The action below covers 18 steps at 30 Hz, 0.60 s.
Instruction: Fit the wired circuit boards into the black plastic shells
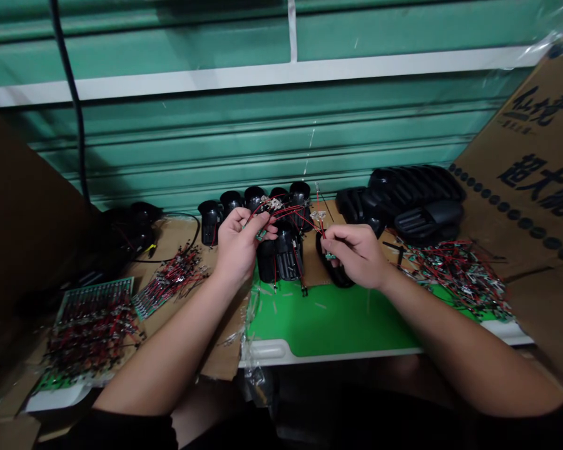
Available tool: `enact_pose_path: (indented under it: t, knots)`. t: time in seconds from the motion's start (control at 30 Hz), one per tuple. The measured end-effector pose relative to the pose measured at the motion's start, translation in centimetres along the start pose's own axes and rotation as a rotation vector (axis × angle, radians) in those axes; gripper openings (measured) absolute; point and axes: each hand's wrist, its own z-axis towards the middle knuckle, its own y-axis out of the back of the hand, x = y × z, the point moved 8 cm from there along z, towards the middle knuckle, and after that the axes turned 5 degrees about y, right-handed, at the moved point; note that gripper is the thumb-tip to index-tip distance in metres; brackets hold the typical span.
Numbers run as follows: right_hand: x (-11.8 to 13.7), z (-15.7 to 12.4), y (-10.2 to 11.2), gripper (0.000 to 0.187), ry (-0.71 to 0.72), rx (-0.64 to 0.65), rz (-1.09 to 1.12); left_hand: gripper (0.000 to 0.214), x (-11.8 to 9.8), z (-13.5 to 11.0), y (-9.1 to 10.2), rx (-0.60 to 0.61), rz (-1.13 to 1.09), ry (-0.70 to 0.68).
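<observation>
My left hand (244, 244) pinches a small green circuit board (261, 235) with red and black wires (274, 212) fanning up from it. My right hand (356, 255) grips a similar small board (329, 255) by its fingertips, with red leads rising from it. Just below and behind that hand lies a black oval plastic part (327, 259), partly hidden. Two black cylindrical housings (276, 259) with wires hanging from them stand between my hands, on the far edge of a green work mat (323, 322).
Several black cup-shaped housings (229, 203) stand in a row behind my hands. Heaped wired boards (460, 275) lie at right, below ribbed black parts (417, 194). At left are a wire bundle (171, 281) and a tray of wired boards (91, 334). Cardboard (530, 156) and a green shutter (225, 134) bound the bench.
</observation>
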Motion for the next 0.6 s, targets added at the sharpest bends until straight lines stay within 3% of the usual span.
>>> enact_pose_path:
  t: [0.23,0.6]
  knots:
    - [0.4,-0.1,-0.5,0.041,0.039,0.052,-0.075,0.067,0.5,-0.3,-0.4,0.024,0.003,0.001]
    - [1.9,-0.8,-2.7,0.031,0.302,0.303,-0.205,0.062,0.5,-0.9,-1.1,0.061,-0.009,0.071]
